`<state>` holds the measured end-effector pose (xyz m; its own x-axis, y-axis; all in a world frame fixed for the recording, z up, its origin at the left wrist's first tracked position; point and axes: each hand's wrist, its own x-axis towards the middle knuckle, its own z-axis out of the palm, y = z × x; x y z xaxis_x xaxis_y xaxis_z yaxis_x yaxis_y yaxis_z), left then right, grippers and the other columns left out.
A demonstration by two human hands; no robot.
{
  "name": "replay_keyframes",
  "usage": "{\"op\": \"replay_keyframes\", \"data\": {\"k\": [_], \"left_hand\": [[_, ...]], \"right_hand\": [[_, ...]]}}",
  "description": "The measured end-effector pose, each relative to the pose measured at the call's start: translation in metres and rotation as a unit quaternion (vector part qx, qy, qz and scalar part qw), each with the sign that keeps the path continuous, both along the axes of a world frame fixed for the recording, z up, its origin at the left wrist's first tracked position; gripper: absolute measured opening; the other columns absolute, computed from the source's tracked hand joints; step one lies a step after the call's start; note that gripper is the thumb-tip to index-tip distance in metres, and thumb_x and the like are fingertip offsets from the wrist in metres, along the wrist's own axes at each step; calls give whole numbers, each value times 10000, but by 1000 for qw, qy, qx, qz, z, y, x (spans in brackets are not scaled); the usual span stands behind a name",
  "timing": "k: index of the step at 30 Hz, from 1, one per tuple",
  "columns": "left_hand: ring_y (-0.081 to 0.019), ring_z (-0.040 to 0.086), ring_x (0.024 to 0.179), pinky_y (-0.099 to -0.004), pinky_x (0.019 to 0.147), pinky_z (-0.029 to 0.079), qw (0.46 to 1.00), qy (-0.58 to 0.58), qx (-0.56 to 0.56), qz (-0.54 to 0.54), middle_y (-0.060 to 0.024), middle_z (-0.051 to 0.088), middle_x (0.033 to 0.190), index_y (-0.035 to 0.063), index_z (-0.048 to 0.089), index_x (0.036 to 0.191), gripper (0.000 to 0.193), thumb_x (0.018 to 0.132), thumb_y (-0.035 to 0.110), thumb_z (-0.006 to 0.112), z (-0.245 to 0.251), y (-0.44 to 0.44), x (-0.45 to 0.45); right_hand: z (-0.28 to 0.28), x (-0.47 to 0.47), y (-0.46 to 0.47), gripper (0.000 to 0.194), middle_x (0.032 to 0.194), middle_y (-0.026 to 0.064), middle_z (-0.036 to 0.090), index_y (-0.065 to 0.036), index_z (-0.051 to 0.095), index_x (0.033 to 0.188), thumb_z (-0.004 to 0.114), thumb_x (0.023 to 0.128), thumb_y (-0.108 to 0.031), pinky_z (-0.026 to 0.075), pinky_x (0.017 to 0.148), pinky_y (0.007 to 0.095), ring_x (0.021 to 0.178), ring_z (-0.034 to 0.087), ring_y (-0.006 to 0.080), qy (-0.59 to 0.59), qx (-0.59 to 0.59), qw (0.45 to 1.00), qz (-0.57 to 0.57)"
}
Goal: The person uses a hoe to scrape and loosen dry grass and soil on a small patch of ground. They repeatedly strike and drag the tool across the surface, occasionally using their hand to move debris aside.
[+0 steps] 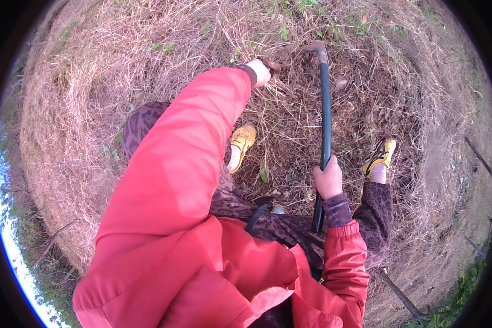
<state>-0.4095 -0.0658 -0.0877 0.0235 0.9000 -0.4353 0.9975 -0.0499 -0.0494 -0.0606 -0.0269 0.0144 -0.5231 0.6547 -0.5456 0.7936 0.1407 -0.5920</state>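
Note:
My right hand [329,178] is wrapped around the dark green handle of a hand hoe [325,110]. Its rusty metal head [313,48] lies at the far end, over dry grass and bare soil. The handle's lower end reaches back close to my trousers. Out to the left of the hoe head, my left hand [260,74] grips a brown lump [272,65]; whether it is a clod, a root or a stone I cannot tell. Loose straw [275,88] lies just below that hand, whose fingers are partly hidden.
Dry cut grass [106,53] covers the ground around a patch of brown soil [365,88]. My yellow shoes [242,141] stand apart on either side of the handle. Thin branches [402,293] lie at the lower right, beside green leaves [463,293].

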Motion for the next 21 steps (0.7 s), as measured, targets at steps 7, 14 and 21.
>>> {"op": "replay_keyframes", "data": {"k": [7, 14, 21], "left_hand": [[-258, 644, 756, -361, 695, 504, 999, -20, -28, 9, -106, 661, 783, 63, 665, 786, 160, 696, 91, 536, 11, 3, -1], [-284, 635, 675, -386, 638, 503, 991, -39, 9, -124, -120, 629, 666, 64, 638, 722, 128, 693, 149, 547, 24, -17, -4], [-289, 635, 699, -389, 664, 507, 998, -15, 33, -57, -130, 626, 678, 19, 621, 725, 128, 703, 114, 536, 19, -23, 1]], "right_hand": [[27, 40, -2, 360, 720, 287, 574, 88, 389, 1001, 566, 729, -71, 484, 640, 472, 711, 580, 443, -101, -26, 987, 119], [62, 62, -10, 258, 660, 270, 549, 39, 405, 869, 586, 713, -58, 441, 545, 476, 652, 563, 438, -58, -32, 995, 75], [31, 48, -1, 399, 748, 262, 595, 52, 351, 997, 611, 722, -76, 516, 633, 454, 719, 611, 404, -206, 80, 949, 226]]}}
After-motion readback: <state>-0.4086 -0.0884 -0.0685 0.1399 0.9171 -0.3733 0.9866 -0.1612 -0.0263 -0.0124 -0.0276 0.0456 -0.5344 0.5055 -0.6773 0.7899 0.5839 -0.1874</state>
